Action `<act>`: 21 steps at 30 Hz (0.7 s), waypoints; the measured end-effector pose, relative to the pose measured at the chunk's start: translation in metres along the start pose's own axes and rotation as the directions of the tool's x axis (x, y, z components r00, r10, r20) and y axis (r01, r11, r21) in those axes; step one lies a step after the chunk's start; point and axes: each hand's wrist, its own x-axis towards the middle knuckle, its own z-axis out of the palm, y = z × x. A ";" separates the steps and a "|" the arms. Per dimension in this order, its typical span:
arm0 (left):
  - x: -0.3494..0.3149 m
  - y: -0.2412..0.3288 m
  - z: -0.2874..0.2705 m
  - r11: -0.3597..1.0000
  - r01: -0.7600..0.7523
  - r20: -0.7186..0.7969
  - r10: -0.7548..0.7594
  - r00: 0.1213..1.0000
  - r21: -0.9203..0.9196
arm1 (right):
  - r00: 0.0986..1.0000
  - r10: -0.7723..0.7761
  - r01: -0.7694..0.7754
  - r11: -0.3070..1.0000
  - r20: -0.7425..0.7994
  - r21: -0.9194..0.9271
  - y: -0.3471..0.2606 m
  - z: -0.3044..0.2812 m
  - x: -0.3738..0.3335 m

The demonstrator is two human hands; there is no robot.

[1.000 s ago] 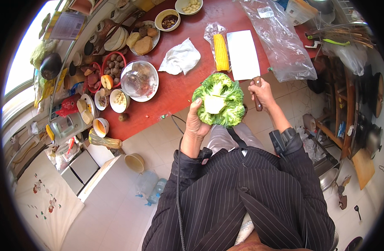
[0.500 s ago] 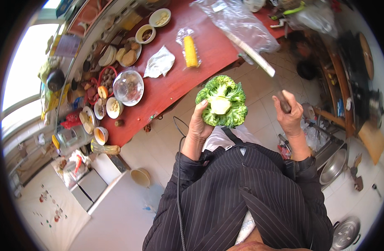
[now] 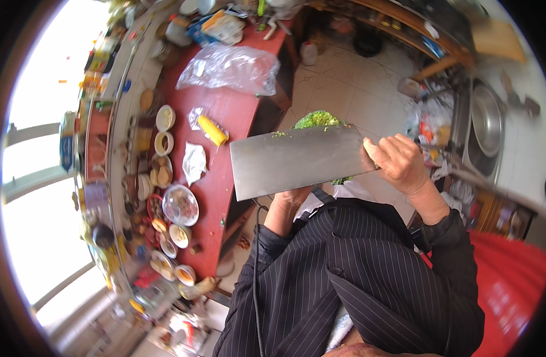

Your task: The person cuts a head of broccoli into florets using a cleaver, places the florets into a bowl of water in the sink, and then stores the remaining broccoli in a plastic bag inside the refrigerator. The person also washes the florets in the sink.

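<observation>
The red tabletop point(image 3: 216, 196) lies to the person's left, a clear bag point(image 3: 228, 70) crumpled at its far end. The cleaver point(image 3: 302, 157) is held broadside in front of the broccoli point(image 3: 316, 119), which is off the tabletop and shows only above and below the blade. The right hand point(image 3: 398, 163) grips the cleaver; the left hand point(image 3: 293, 196) is mostly behind the blade, its grip impossible to tell. On the tabletop, a white cloth point(image 3: 194, 163) lies near the corn point(image 3: 213, 130). Green crumbs point(image 3: 279, 134) dot the blade's upper edge.
</observation>
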 end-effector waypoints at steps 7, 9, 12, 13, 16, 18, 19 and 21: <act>-0.017 -0.037 -0.002 0.968 0.237 0.161 -0.248 0.955 0.083 | 0.969 0.243 -0.245 0.962 -0.031 -0.122 -0.052 -0.039 -0.081; -0.021 -0.049 0.000 0.946 0.303 0.191 -0.320 0.928 0.113 | 0.951 0.306 -0.307 0.938 -0.030 -0.162 -0.065 -0.050 -0.105; -0.029 -0.070 0.007 0.915 0.374 0.231 -0.401 0.886 0.152 | 0.927 0.375 -0.372 0.900 -0.034 -0.227 -0.079 -0.068 -0.137; -0.031 -0.078 0.010 0.903 0.395 0.244 -0.427 0.871 0.169 | 0.918 0.396 -0.391 0.887 -0.032 -0.244 -0.082 -0.074 -0.147; -0.041 -0.103 0.018 0.877 0.439 0.277 -0.479 0.833 0.197 | 0.876 0.477 -0.478 0.844 -0.069 -0.243 -0.089 -0.088 -0.178; -0.046 -0.123 0.025 0.859 0.464 0.299 -0.511 0.806 0.217 | 0.857 0.507 -0.511 0.820 -0.086 -0.258 -0.089 -0.098 -0.202; -0.048 -0.134 0.028 0.851 0.475 0.309 -0.525 0.793 0.225 | 0.848 0.522 -0.527 0.809 -0.093 -0.262 -0.089 -0.103 -0.215; -0.054 -0.158 0.037 0.833 0.500 0.328 -0.553 0.765 0.238 | 0.830 0.547 -0.555 0.784 -0.113 -0.279 -0.089 -0.113 -0.243</act>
